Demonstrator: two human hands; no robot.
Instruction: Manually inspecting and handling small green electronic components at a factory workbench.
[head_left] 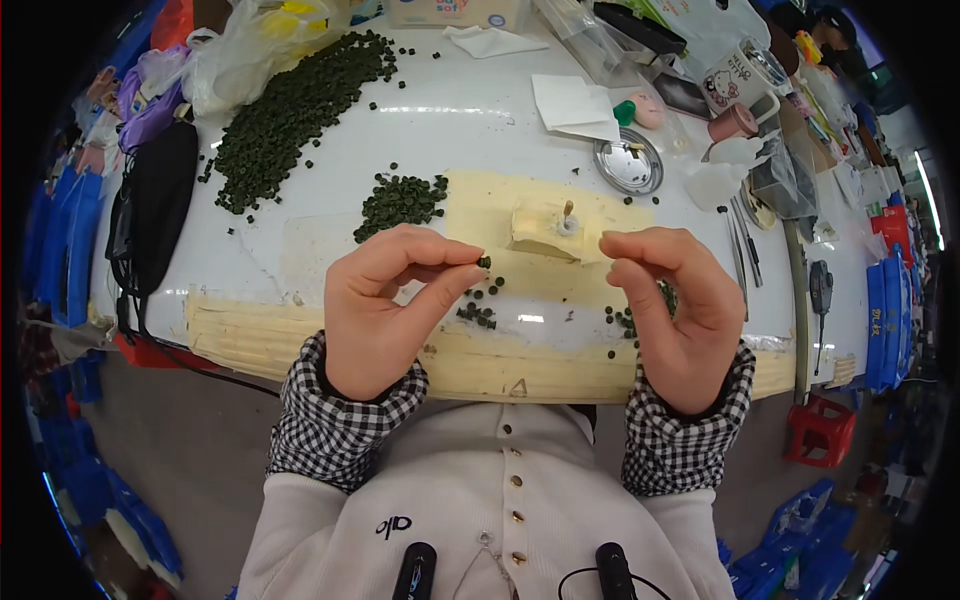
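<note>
A white table (440, 130) carries a large heap of dark green pieces (290, 125) at its far left. The person's left hand (385, 305) pinches thumb to forefinger; the right hand (685, 305), of equal size, has thumb and forefinger narrowly apart, near a block. A smaller heap (400, 203) lies just beyond the left hand. The pale yellow block (545, 240) sits between the hands. One dark green piece (484, 262) is held in the left fingertips.

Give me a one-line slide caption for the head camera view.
Left hand pinching a small dark green piece over a white table, right hand opposite, heaps of similar pieces beyond.
</note>
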